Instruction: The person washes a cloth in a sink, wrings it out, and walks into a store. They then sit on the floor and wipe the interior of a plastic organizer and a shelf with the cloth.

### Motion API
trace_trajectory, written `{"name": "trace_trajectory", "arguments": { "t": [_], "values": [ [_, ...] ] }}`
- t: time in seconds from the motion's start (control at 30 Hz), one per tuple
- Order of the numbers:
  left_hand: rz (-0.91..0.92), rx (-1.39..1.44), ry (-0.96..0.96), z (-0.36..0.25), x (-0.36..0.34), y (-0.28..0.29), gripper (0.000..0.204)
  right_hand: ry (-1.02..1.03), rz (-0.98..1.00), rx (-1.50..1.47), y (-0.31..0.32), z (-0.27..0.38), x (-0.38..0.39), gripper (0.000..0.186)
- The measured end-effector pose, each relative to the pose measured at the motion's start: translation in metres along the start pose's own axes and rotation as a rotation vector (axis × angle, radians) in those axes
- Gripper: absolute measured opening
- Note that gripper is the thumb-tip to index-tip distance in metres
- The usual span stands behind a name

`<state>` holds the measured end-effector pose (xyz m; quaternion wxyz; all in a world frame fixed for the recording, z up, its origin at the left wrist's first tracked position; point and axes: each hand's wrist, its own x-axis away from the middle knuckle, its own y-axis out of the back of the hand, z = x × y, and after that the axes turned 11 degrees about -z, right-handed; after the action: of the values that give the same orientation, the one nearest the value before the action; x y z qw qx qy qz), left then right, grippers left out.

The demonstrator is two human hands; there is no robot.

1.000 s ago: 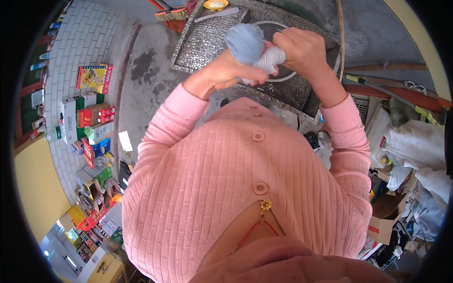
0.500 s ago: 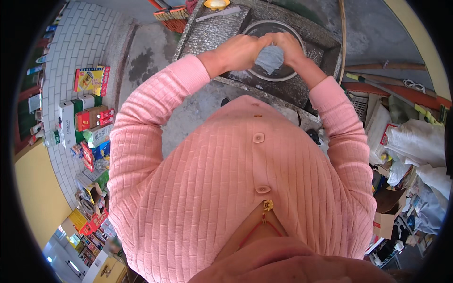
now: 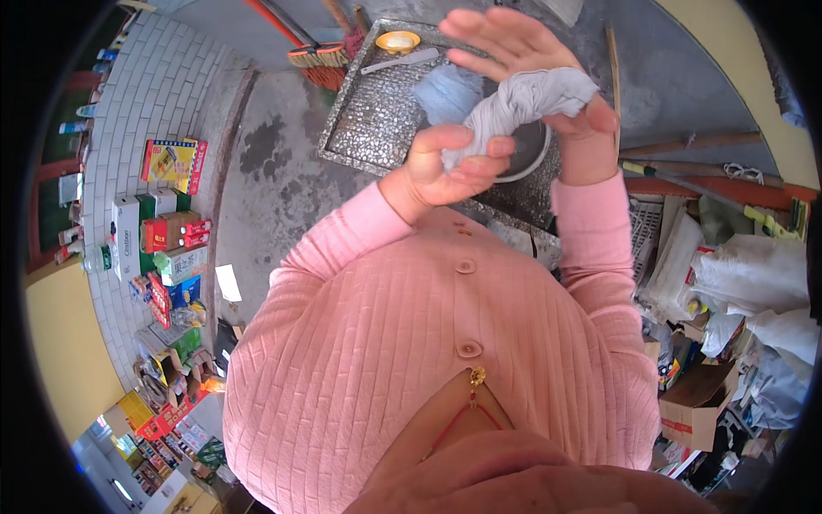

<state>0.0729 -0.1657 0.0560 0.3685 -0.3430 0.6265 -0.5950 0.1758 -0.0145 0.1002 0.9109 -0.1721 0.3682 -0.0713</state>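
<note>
A twisted, damp-looking pale grey cloth [image 3: 527,96] stretches between my hands above the stone sink [image 3: 364,128]. My left hand [image 3: 441,167] is closed round its lower left end. At the other end, my right hand [image 3: 548,53] has its fingers stretched out and spread, with the cloth lying across the palm near the thumb. Below the cloth is a round metal basin [image 3: 546,158], mostly hidden by my hands. A light blue cloth [image 3: 449,92] lies bunched on the sink's ribbed washboard part, left of the basin.
On the sink's far left lie a grey-handled brush-like tool [image 3: 399,62] and a yellow soap dish [image 3: 398,42] with pale soap. A broom [image 3: 317,56] leans beyond it. Poles [image 3: 711,171] and piled bags and boxes stand at the right; packages [image 3: 175,231] line the left wall.
The grey cloth has risen from the basin, nearer to me, and now stretches out twisted. My right hand has unclosed and its fingers spread. The blue cloth has come into view.
</note>
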Motion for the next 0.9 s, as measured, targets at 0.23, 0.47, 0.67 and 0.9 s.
{"name": "trace_trajectory", "arguments": {
  "t": [0.23, 0.47, 0.67, 0.9],
  "values": [
    [-0.002, -0.329, -0.125, 0.008, 0.001, -0.022, 0.036, 0.06, -0.081, -0.079, -0.047, 0.023, -0.01, 0.033],
    [-0.569, -1.686, -0.796, 0.003, -0.005, -0.02, 0.05, -0.166, -0.937, 0.152, -0.045, -0.002, 0.013, 0.023],
    [-0.577, -2.162, -0.707, -0.007, -0.004, 0.021, 0.051, -0.306, -1.14, 0.235, -0.023, -0.038, 0.032, 0.022],
    [-0.722, -2.037, -0.669, -0.004, -0.009, 0.048, 0.046, -0.476, -1.256, 0.112, 0.004, -0.059, 0.051, 0.02]
  ]
}}
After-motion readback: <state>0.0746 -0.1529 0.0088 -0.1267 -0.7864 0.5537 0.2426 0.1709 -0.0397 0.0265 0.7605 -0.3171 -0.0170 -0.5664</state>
